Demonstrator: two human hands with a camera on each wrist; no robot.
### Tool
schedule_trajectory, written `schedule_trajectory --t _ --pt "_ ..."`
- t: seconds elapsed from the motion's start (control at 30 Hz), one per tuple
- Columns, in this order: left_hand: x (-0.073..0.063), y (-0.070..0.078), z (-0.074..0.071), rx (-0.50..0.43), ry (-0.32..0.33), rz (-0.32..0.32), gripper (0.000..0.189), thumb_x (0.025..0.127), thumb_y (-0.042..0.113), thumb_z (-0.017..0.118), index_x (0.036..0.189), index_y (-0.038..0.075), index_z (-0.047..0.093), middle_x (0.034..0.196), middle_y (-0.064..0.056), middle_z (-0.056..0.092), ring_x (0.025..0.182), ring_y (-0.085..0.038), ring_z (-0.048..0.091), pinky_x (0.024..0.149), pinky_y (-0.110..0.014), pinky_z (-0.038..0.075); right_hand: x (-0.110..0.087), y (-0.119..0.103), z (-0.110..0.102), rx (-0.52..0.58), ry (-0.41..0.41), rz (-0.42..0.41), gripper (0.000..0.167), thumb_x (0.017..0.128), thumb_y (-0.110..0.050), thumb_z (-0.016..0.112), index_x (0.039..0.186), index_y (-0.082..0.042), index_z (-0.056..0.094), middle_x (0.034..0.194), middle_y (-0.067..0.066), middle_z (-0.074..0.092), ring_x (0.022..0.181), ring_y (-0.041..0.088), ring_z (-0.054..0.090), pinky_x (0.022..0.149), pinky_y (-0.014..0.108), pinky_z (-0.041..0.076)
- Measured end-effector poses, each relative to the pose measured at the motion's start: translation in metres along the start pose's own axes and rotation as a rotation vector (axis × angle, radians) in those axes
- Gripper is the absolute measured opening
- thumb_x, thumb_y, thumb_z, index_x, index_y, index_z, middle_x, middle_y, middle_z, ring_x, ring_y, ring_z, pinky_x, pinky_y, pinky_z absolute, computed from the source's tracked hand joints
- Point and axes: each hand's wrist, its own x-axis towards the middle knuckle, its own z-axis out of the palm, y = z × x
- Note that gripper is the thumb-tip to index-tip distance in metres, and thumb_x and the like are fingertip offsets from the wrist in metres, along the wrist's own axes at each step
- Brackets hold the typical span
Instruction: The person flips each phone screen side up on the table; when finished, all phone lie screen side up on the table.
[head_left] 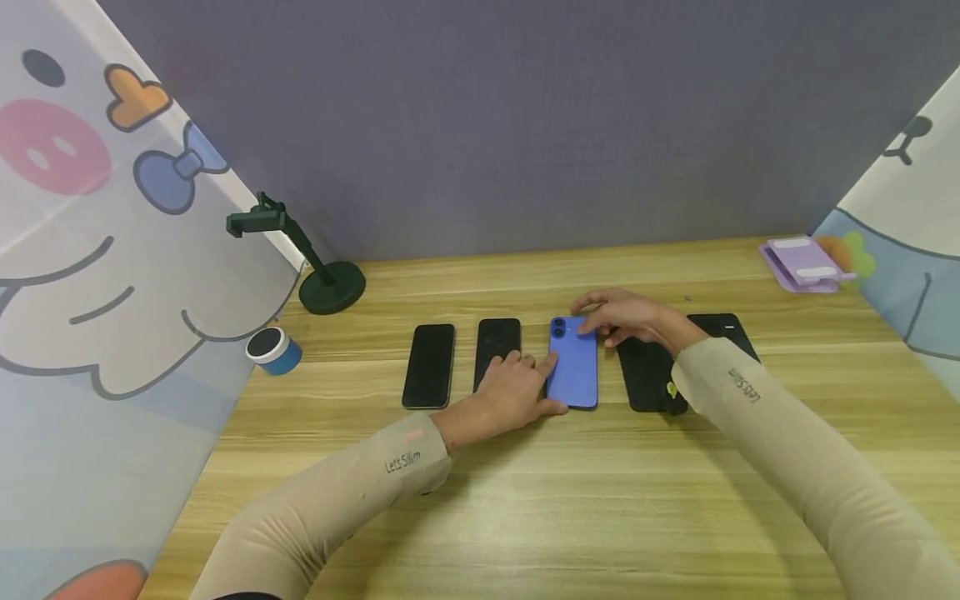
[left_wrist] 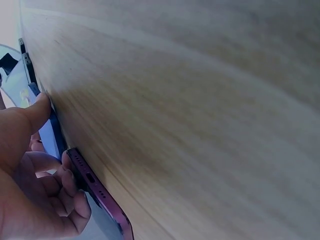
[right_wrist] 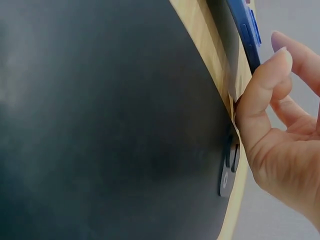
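Observation:
A blue smartphone (head_left: 573, 371) lies back up on the wooden table between both hands. My left hand (head_left: 513, 390) reaches across a black-screened phone (head_left: 498, 335); its forefinger touches the blue phone's left edge and its thumb is at the lower left corner. In the left wrist view, the other fingers of the left hand (left_wrist: 37, 185) bend beside a phone with a reddish-purple frame (left_wrist: 102, 195). My right hand (head_left: 626, 315) is at the blue phone's upper right corner, one fingertip over its back. In the right wrist view, the thumb (right_wrist: 270, 82) lies by the blue phone's edge (right_wrist: 246, 35).
Another black phone (head_left: 429, 367) lies at the left. Right of the blue phone are a dark phone (head_left: 647, 383) and another (head_left: 723, 327), partly under the right sleeve. Farther out stand a dark green phone stand (head_left: 332, 287), a blue-and-white jar (head_left: 277, 354) and a lilac folding stand (head_left: 804, 265).

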Motion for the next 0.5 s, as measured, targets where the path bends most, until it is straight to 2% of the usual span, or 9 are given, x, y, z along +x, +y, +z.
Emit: schedule_trajectory --t 0.27,0.5 --pt "-0.0003 -0.0014 -0.0002 -0.022 0.001 -0.001 0.088 0.093 0.072 0.047 0.16 0.019 0.028 0.142 -0.006 0.059 0.126 -0.025 0.055 0.097 -0.044 0.049 0.0011 0.0047 0.0043 0.016 0.004 -0.035 0.064 0.094 -0.013 0.068 0.151 -0.007 0.04 0.069 -0.001 0.042 0.059 0.011 0.043 0.056 0.027 0.049" --pt "-0.0008 -0.0021 -0.0013 -0.035 -0.005 0.0 0.088 0.093 0.072 0.046 0.16 0.018 0.028 0.143 -0.007 0.058 0.128 -0.026 0.054 0.098 -0.045 0.049 -0.0033 0.009 0.0079 -0.015 0.025 -0.116 0.059 0.096 -0.009 0.064 0.151 -0.007 0.043 0.094 0.007 0.052 0.061 0.012 0.05 0.058 0.031 0.053"
